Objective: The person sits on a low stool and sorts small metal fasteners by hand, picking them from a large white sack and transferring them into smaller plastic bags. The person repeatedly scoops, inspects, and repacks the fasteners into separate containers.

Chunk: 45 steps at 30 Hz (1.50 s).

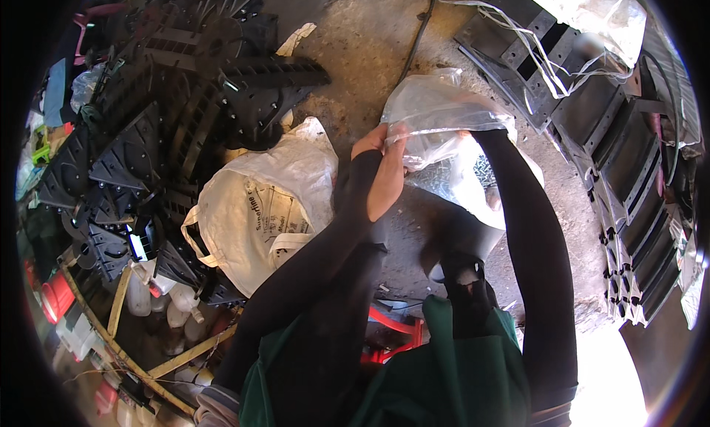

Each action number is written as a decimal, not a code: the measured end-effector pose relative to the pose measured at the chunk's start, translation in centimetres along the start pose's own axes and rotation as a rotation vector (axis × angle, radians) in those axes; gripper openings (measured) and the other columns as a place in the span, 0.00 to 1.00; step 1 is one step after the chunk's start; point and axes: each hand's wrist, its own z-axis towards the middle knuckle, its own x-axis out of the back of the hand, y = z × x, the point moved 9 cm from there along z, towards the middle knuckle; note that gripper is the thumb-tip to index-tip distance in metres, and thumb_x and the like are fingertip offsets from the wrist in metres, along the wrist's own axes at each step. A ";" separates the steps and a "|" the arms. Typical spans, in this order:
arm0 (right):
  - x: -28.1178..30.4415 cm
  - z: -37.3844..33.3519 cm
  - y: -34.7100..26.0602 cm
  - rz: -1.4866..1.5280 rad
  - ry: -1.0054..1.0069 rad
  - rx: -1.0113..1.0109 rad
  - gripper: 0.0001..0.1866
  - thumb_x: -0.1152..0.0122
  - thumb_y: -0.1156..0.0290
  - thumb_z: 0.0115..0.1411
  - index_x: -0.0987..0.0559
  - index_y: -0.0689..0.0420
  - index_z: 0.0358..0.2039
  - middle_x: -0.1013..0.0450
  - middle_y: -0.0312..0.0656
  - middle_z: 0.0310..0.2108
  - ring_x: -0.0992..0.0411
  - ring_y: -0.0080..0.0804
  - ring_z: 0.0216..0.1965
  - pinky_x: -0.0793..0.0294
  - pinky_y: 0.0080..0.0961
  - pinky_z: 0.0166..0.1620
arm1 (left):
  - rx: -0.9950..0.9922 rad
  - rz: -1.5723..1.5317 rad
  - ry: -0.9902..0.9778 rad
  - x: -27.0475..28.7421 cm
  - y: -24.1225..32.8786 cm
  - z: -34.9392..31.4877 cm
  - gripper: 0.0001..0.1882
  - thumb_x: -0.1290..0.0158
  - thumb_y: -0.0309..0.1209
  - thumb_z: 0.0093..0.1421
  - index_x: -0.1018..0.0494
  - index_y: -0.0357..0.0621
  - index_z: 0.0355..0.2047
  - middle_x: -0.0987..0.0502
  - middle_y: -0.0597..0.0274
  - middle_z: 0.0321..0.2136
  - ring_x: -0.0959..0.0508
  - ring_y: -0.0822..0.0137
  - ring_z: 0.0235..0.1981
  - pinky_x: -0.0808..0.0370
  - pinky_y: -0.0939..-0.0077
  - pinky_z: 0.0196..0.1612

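Observation:
A clear plastic bag (425, 105) is up in front of me, its edge gathered in the fingers of my left hand (386, 179). My right hand (464, 133) reaches into the bag's mouth. Plastic covers most of it, so its fingers do not show clearly. Just below is a pale, translucent bag (484, 231) with small shiny metal pieces (462, 177) showing in its upper part. I cannot tell whether the two bags are joined. To the left of my left forearm, a white woven sack (310, 149) with handles stands gaping on the floor.
Black ribbed plastic parts (133, 149) are heaped at the left. Dark metal panels (614, 153) stack along the right, with white straps (543, 61) at their top. A yellowish frame (122, 353) and plastic bottles (181, 305) lie lower left. Something red (399, 327) is under me.

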 end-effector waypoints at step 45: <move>16.2 -13.6 -12.8 0.310 0.384 -0.218 0.05 0.42 0.76 0.56 0.22 0.59 0.33 0.22 0.43 0.34 0.23 0.33 0.35 0.26 0.26 0.41 | -0.028 -0.059 0.169 2.8 2.8 0.0 0.17 0.47 0.40 0.65 0.26 0.34 0.38 0.24 0.66 0.28 0.29 0.79 0.29 0.33 0.83 0.35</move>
